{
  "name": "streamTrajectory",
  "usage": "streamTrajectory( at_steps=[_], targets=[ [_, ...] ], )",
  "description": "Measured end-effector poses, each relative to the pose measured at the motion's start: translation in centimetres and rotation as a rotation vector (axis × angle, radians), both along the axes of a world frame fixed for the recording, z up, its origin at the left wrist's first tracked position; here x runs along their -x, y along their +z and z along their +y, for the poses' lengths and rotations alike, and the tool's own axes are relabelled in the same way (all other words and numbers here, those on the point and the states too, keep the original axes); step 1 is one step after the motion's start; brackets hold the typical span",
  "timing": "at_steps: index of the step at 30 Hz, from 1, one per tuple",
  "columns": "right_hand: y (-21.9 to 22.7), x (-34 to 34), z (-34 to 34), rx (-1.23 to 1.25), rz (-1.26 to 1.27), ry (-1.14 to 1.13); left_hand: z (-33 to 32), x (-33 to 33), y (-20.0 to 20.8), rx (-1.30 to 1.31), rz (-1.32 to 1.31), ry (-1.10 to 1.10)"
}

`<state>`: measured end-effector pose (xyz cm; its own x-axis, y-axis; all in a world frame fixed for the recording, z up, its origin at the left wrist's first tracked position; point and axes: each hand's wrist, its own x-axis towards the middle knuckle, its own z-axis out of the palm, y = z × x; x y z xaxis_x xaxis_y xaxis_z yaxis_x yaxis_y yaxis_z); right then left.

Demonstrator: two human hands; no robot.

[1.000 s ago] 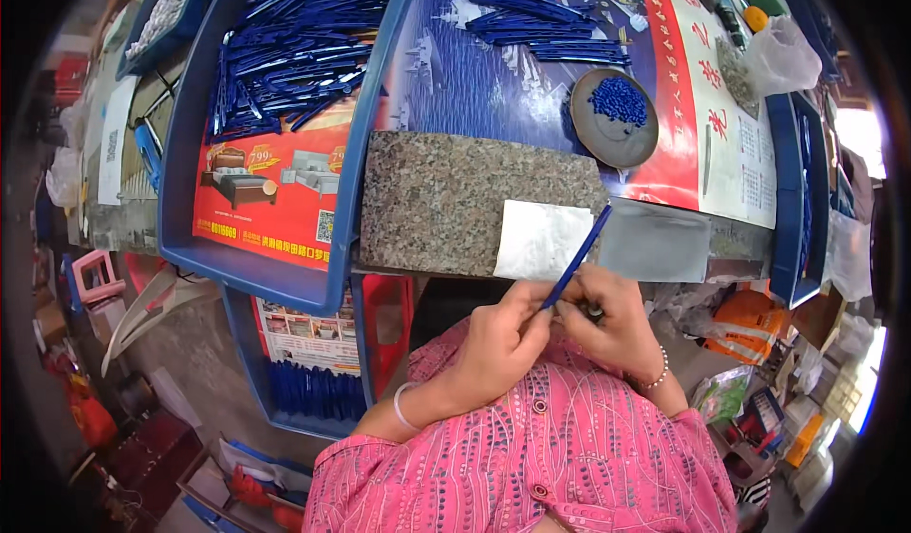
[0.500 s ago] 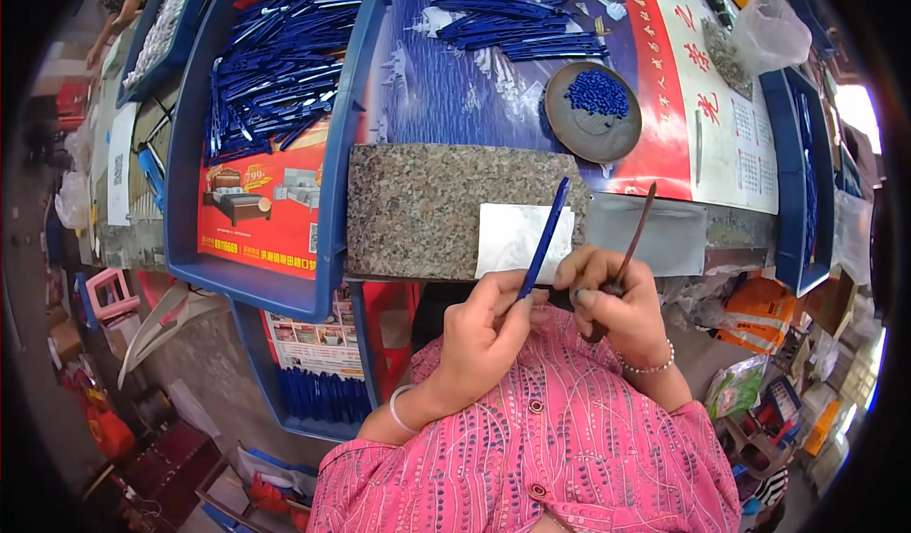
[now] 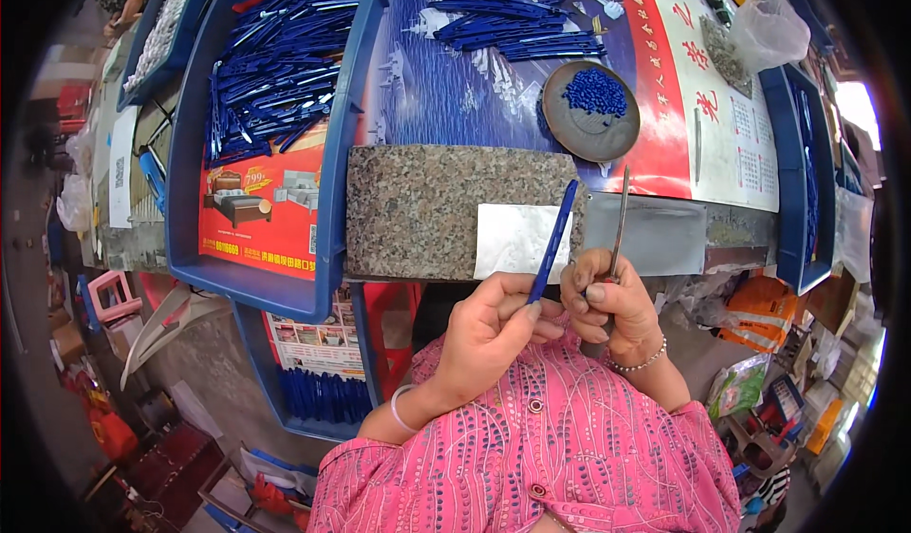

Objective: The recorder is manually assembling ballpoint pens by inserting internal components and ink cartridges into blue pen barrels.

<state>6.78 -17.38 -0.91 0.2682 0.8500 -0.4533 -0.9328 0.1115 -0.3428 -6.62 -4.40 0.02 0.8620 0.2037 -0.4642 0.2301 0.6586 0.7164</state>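
My left hand (image 3: pixel 495 329) is closed round the lower end of a long, narrow, glossy blue strip (image 3: pixel 554 241), which points up with a slight lean to the right. My right hand (image 3: pixel 612 307) grips a thin, pointed metal tool (image 3: pixel 621 220), its tip upward and part of its darker handle showing below the fingers. The exact kind of tool is too small to tell. Strip and tool are apart, side by side above the near table edge. Beyond them, a round grey dish (image 3: pixel 569 130) holds many small blue pieces.
A speckled granite slab (image 3: pixel 418 205) lies before me, with a white sheet (image 3: pixel 503 224) on it and a grey plate (image 3: pixel 655 234) to its right. Blue strips fill part of the left blue tray (image 3: pixel 327 239); another pile of strips (image 3: pixel 517 25) lies on the poster-covered table.
The blue strip has shifted slightly right. My right hand has turned the tool more upright and its tip has moved left and up; the fingertips have drawn away from the strip's lower end.
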Motion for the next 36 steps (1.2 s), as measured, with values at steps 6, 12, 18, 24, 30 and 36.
streamTrajectory(
  at_steps=[6,12,18,24,30,36],
  targets=[
    [0.6,0.2,0.1,0.092,-0.123,0.011,0.1,0.0,0.0,-0.001,0.008,-0.008],
    [1.8,0.6,0.6,0.279,-0.456,0.090,0.0,-0.1,0.1,-0.034,0.011,0.012],
    [1.8,1.1,0.7,0.369,-0.756,0.146,-0.1,-0.1,-0.2,-0.090,0.023,-0.005],
    [0.8,1.9,0.7,0.370,-1.259,0.080,-0.5,-0.2,-0.8,-0.200,0.029,-0.031],
    [2.2,1.6,1.1,0.464,-1.372,0.258,-0.7,-0.1,-1.1,-0.428,-0.020,-0.043],
    [2.4,2.2,1.1,0.491,-1.553,0.238,-0.8,0.1,-1.2,-0.952,-0.042,-0.117]
  ],
)
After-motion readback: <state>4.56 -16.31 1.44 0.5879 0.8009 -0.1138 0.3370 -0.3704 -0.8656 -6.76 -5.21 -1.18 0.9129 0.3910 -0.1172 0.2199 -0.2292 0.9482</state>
